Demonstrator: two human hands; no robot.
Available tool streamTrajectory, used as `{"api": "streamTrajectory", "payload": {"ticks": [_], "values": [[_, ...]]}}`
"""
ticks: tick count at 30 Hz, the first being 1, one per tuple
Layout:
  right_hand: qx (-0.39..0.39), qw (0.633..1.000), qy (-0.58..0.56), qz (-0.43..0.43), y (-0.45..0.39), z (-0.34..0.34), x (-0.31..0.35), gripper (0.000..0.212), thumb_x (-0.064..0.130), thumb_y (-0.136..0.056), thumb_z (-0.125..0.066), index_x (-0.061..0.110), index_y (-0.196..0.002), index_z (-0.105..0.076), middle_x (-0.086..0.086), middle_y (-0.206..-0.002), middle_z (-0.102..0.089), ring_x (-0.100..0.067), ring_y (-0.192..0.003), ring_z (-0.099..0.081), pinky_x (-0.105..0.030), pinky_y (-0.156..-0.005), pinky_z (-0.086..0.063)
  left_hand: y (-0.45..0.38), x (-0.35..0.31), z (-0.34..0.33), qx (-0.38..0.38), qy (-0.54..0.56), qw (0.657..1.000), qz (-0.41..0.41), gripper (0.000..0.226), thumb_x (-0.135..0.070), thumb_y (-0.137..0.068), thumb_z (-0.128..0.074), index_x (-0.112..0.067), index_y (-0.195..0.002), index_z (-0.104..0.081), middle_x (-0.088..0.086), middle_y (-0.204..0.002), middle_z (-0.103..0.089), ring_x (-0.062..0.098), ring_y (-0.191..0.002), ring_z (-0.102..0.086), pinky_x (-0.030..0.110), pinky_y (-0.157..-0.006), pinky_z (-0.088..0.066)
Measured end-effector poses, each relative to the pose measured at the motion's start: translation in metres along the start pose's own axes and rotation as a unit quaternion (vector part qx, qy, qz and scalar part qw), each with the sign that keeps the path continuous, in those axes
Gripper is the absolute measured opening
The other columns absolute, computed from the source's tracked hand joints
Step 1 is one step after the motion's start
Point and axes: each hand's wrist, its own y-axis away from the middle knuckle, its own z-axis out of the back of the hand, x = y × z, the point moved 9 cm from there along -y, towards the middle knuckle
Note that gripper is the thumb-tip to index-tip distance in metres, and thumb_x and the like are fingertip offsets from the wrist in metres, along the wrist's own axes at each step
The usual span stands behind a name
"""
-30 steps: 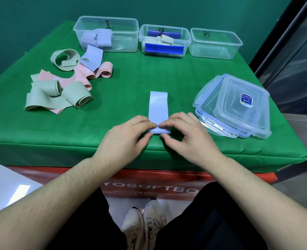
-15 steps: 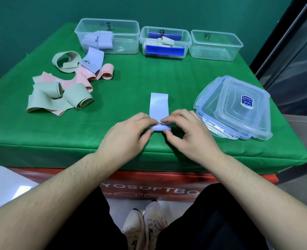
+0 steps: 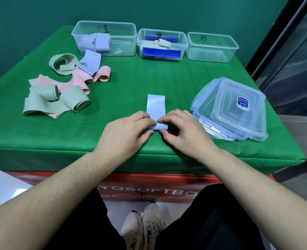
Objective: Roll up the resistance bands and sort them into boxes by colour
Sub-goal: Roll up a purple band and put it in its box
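Table [image 3: 149, 83] is carrying everything, green cloth over it. Stack of clear lids [image 3: 239, 112] is sitting at its right edge. Three clear boxes are lining the far side: left box [image 3: 123, 38] is holding pale blue rolls, middle box [image 3: 183, 46] is holding a pale green roll between dark blue strips, right box [image 3: 228, 49] is showing nothing inside. Each has a handwritten mark, too small to read. Loose bands [image 3: 58, 98] are lying in a heap at the left: pale green, pink and one pale blue, some flat, some partly coiled.

Pale blue band [image 3: 156, 107] is lying flat near the table's front edge, running away from the person. Its near end is already curled into a short tight roll; the rest is smooth and unwrinkled, matte finish.

Left hand [image 3: 125, 134] and right hand [image 3: 183, 130] are sitting close together, fingertips nearly meeting over the roll. Both are pinching the rolled end, thumbs under, fingers curled on top.
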Motion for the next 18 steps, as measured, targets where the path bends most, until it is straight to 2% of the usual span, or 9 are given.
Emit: {"api": "streamTrajectory", "payload": {"ticks": [4, 11, 18], "values": [[-0.01, 1.0, 0.023, 0.008, 0.0, 0.002, -0.001, 0.027, 0.028, -0.085, -0.069, 0.026, -0.113, -0.07, 0.012, -0.109, -0.062, -0.018, -0.092, -0.051, -0.035, -0.083, -0.046, -0.001, 0.009, -0.006, 0.007, 0.007, 1.0, 0.02, 0.019, -0.031, -0.088, -0.068, -0.029, -0.107, -0.07, -0.015, -0.107, -0.066, 0.019, -0.078, -0.068, 0.026, -0.054, -0.046], [0.006, 1.0, 0.011, -0.014, -0.004, -0.004, -0.009, 0.028, 0.029, -0.085, -0.07, 0.026, -0.113, -0.07, 0.012, -0.109, -0.064, -0.017, -0.091, -0.051, -0.032, -0.084, -0.044, -0.007, 0.015, -0.014, 0.039, 0.006, 0.998, 0.04, 0.029, -0.036, -0.091, -0.062, -0.034, -0.12, -0.063, -0.019, -0.118, -0.06, 0.015, -0.09, -0.066, 0.031, -0.061, -0.051], [0.004, 0.999, 0.009, -0.031, -0.009, -0.005, -0.014, 0.027, 0.034, -0.086, -0.069, 0.026, -0.112, -0.071, 0.012, -0.106, -0.066, -0.015, -0.09, -0.047, -0.035, -0.085, -0.046, -0.011, 0.02, -0.016, 0.025, 0.024, 0.999, 0.021, 0.024, -0.034, -0.093, -0.063, -0.027, -0.115, -0.067, -0.012, -0.113, -0.06, 0.019, -0.085, -0.066, 0.036, -0.06, -0.053]]}}
